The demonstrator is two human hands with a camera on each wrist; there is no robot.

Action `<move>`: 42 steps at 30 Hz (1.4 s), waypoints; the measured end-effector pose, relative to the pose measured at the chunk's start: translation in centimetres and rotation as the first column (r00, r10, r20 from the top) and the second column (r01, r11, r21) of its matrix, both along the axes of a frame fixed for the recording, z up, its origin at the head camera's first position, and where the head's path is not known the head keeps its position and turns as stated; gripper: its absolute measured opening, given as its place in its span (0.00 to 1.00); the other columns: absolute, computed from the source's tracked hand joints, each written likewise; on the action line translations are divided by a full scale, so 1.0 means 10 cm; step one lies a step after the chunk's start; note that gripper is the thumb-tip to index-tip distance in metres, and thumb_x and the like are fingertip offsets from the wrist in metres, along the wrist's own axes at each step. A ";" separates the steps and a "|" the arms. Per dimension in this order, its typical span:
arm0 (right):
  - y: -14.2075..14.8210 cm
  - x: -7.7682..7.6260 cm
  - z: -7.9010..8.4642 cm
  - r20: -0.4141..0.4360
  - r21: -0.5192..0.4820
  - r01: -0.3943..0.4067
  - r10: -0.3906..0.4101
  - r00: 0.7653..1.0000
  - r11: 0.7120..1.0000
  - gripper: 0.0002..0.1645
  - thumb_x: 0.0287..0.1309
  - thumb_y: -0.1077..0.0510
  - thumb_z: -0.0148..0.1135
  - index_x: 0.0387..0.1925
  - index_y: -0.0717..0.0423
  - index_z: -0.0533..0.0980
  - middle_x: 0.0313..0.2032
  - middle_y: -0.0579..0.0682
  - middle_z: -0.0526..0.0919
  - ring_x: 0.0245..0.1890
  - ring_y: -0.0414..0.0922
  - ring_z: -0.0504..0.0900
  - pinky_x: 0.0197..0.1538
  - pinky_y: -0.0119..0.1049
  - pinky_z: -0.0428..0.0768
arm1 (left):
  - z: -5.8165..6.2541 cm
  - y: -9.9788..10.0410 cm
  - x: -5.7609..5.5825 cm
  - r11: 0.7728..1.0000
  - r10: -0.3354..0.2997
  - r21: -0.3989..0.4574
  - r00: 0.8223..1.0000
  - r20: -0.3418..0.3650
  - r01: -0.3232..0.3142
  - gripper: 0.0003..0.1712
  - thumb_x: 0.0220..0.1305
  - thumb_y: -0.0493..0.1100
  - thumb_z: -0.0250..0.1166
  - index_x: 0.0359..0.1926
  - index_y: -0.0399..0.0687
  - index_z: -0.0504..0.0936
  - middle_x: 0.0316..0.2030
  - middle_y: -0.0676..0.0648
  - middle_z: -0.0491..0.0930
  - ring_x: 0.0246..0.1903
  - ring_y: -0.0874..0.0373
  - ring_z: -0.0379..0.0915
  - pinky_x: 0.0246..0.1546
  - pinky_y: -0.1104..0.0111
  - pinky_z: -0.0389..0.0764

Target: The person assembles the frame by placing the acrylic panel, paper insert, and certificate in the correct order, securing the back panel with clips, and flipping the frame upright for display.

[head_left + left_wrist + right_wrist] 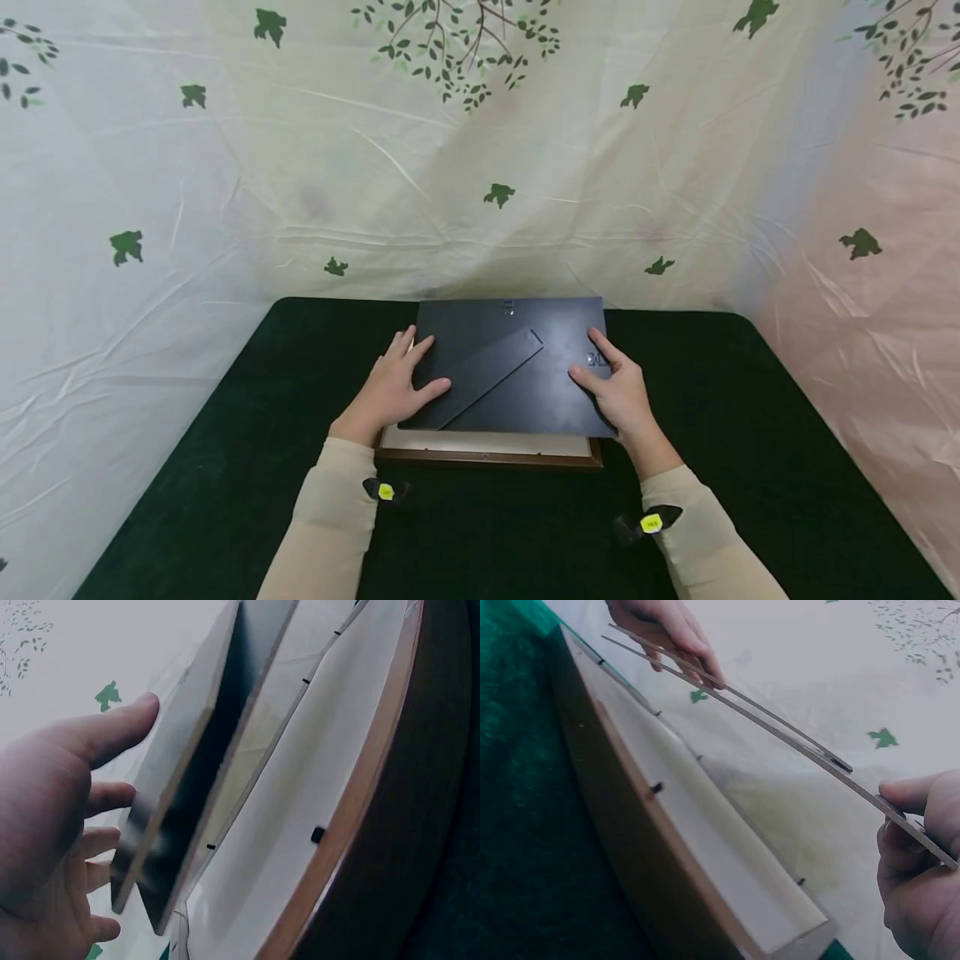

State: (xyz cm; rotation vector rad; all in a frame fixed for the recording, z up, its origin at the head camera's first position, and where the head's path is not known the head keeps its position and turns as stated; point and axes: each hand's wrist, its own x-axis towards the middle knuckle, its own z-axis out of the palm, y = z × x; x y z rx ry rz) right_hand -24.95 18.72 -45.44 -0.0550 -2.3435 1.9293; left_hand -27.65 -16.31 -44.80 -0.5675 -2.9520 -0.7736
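A dark picture frame backing board (517, 392) with a slanted easel leg (487, 375) is raised over a brown wooden picture frame (487, 457). My right hand (618, 392) pinches the board's right edge, thumb on top and fingers curled beneath, as the right wrist view shows at the board's edge (911, 829). At the board's left end, my left hand (390, 387) has its fingers spread and its thumb stretched over the surface. In the left wrist view that hand (52, 810) is beside the leg. White backing (300, 772) lies inside the frame; the board hides much of it in the head view.
Small black tabs (656, 787) stick out along the frame's inner edges. A dark green cloth (225, 467) covers the table. Behind it hangs a pale curtain (360, 183) with green leaf prints. Each sleeve carries a black wrist device (651, 523) with a yellow label.
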 end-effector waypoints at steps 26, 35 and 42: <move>-0.23 0.05 -0.18 -0.007 0.087 -0.017 0.017 1.000 0.996 0.43 0.58 0.52 0.68 0.71 0.42 0.59 0.71 0.39 0.57 0.72 0.41 0.48 0.72 0.45 0.49 | -0.06 -0.14 -0.04 0.999 0.035 -0.014 0.994 0.103 -0.034 0.52 0.55 0.69 0.64 0.74 0.52 0.57 0.74 0.36 0.46 0.73 0.39 0.35 0.63 0.36 0.49; -0.28 0.06 -0.22 0.005 0.183 -0.016 0.015 1.000 0.983 0.47 0.58 0.50 0.68 0.74 0.42 0.54 0.73 0.46 0.52 0.73 0.48 0.47 0.71 0.51 0.49 | -0.02 -0.13 -0.01 0.999 0.044 0.019 0.991 0.123 -0.047 0.50 0.55 0.68 0.65 0.73 0.52 0.59 0.72 0.33 0.49 0.71 0.35 0.40 0.63 0.36 0.52; -0.30 0.07 -0.25 0.042 0.305 -0.001 -0.013 0.999 0.952 0.58 0.55 0.45 0.69 0.76 0.44 0.43 0.75 0.51 0.47 0.73 0.52 0.46 0.70 0.53 0.52 | -0.02 -0.11 0.01 0.998 0.022 0.050 0.993 0.116 -0.027 0.49 0.56 0.67 0.65 0.72 0.51 0.61 0.71 0.35 0.53 0.70 0.37 0.47 0.63 0.40 0.57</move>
